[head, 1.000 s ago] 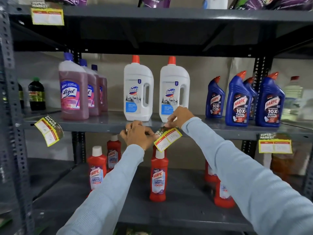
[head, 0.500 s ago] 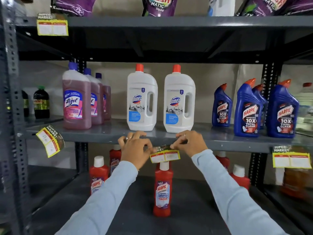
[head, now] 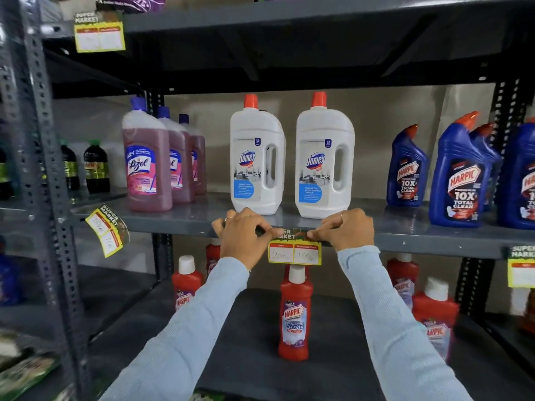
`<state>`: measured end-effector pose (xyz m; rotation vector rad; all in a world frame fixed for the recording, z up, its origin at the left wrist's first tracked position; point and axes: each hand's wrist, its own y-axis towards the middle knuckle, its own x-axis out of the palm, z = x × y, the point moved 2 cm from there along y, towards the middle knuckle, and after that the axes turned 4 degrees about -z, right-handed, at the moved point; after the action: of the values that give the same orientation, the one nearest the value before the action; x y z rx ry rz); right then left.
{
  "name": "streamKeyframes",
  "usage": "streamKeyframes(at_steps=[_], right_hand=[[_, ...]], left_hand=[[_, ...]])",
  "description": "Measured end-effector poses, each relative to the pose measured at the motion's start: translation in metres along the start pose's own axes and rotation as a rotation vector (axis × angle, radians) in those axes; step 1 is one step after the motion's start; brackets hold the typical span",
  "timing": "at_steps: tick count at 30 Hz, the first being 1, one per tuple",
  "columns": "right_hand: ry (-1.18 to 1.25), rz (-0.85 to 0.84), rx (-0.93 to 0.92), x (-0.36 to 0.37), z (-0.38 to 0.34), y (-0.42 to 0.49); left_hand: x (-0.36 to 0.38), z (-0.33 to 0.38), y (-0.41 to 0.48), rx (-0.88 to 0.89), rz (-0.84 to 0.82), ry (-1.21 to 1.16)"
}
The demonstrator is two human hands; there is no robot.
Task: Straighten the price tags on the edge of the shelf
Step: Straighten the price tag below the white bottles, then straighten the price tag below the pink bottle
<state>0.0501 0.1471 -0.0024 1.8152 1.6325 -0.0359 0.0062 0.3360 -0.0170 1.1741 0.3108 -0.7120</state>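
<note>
Grey shop shelf (head: 185, 219): left hand (head: 243, 235) and right hand (head: 346, 231) pinch the price tag (head: 294, 252) level against its front edge, fingers closed on its top corners

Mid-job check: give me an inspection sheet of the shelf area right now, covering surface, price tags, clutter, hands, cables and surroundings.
Surface: grey metal shelf edge, tags hang from its front lip.
Job's things: middle tag sits level below the two Domex bottles; left tag hangs tilted near the upright; right tag is cut by the frame edge but looks level; upper tag looks roughly level.
Clutter: nothing seen loose on the shelf edge.
Hands: left hand and right hand pinch the top corners of the middle tag against the lip.
Cables: nothing seen.
Surroundings: Lizol bottles, blue Harpic bottles, red Harpic bottles on the shelf below.
</note>
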Motion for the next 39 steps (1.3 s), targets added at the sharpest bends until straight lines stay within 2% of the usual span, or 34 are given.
streamKeyframes(at_steps=[5,8,15,16,18,20,22,24,26,28,31,33,35,39], right_hand=[[-0.025,0.089,-0.037,-0.001,0.005,0.003],[-0.052,0.078,-0.042,-0.005,0.004,0.007],[-0.046,0.112,-0.024,-0.009,-0.005,-0.006],[-0.046,0.149,-0.02,-0.005,-0.007,-0.012],[-0.13,0.324,-0.043,0.003,-0.011,-0.026],[-0.146,0.509,-0.095,0.024,-0.025,-0.048],[-0.063,0.554,-0.163,0.06,-0.051,-0.068],[-0.024,0.496,-0.219,0.105,-0.082,-0.075],[-0.004,0.369,-0.328,0.158,-0.12,-0.079],[-0.015,0.22,-0.416,0.206,-0.15,-0.08],[-0.122,-0.002,-0.377,0.264,-0.182,-0.07],[-0.209,-0.112,-0.319,0.294,-0.198,-0.062],[-0.285,-0.161,-0.292,0.313,-0.21,-0.059],[-0.447,-0.192,-0.268,0.334,-0.24,-0.058]], left_hand=[[0.005,-0.008,-0.001,-0.012,0.082,-0.107],[0.008,-0.013,0.001,-0.046,0.082,-0.211],[-0.005,-0.033,0.017,-0.056,-0.118,-0.417],[-0.011,-0.041,0.016,-0.034,-0.147,-0.439],[-0.024,-0.057,0.011,0.056,-0.15,-0.446],[-0.042,-0.083,0.004,0.172,-0.098,-0.397],[-0.065,-0.122,-0.003,0.252,-0.006,-0.347],[-0.092,-0.163,-0.006,0.271,0.05,-0.319],[-0.123,-0.213,-0.005,0.267,0.128,-0.302],[-0.15,-0.263,-0.004,0.188,0.184,-0.289],[-0.178,-0.323,-0.006,0.099,0.088,-0.199],[-0.185,-0.352,-0.005,0.105,-0.009,-0.013],[-0.181,-0.367,0.001,0.114,-0.058,0.187],[-0.176,-0.375,0.012,0.139,-0.06,0.351]])
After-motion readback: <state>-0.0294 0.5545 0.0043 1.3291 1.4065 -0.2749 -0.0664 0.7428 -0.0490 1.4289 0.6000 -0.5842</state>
